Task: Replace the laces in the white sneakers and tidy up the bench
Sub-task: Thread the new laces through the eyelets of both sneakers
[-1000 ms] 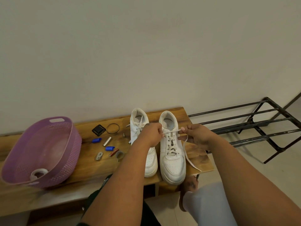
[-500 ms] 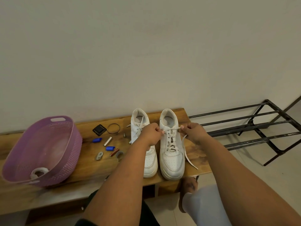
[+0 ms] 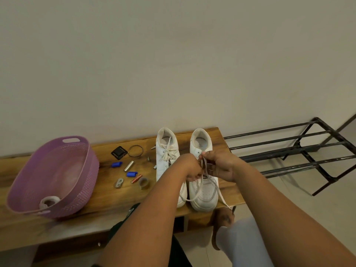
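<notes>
Two white sneakers stand side by side on the wooden bench (image 3: 107, 207), toes toward me. The left sneaker (image 3: 167, 157) carries a tied lace. Over the tongue of the right sneaker (image 3: 205, 191) my left hand (image 3: 189, 167) and my right hand (image 3: 219, 166) are close together, each pinching a strand of the white lace (image 3: 219, 191). Loose lace ends loop down over the toe and hang past the bench's front edge. My hands hide the eyelets.
A purple basket (image 3: 55, 176) with a tape roll (image 3: 48, 202) inside sits at the left. Small items lie between basket and shoes: a black square (image 3: 119, 152), a wire ring (image 3: 135, 150), blue caps (image 3: 116, 164), a battery (image 3: 136, 178). A black metal rack (image 3: 300, 151) stands at the right.
My hands have come together over the right sneaker after pulling the lace apart sideways. The lace ends now loop slack over the toe.
</notes>
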